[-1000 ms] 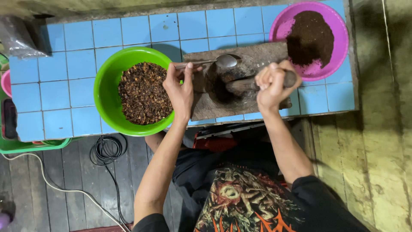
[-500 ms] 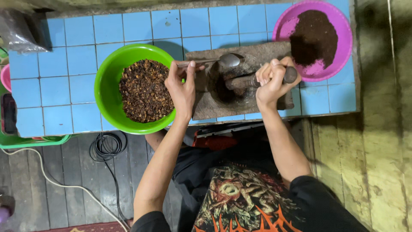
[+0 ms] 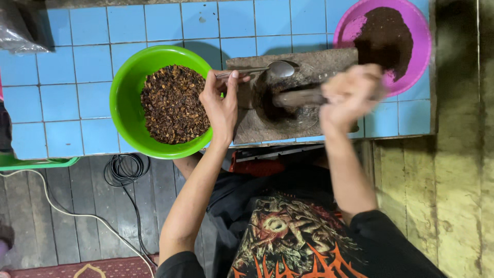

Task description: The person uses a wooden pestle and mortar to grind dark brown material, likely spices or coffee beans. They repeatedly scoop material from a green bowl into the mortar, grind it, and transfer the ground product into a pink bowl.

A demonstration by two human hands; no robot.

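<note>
A right hand (image 3: 350, 95), blurred but apparently clenched on a pestle (image 3: 298, 97), pounds in the stone mortar (image 3: 288, 98); the left hand (image 3: 221, 105) pinches a spoon (image 3: 260, 70) over the mortar's rim, where a stray blow might strike it.

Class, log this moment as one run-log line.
left hand: holds spoon | right hand: grips pestle in stone mortar | green bowl: left
</note>
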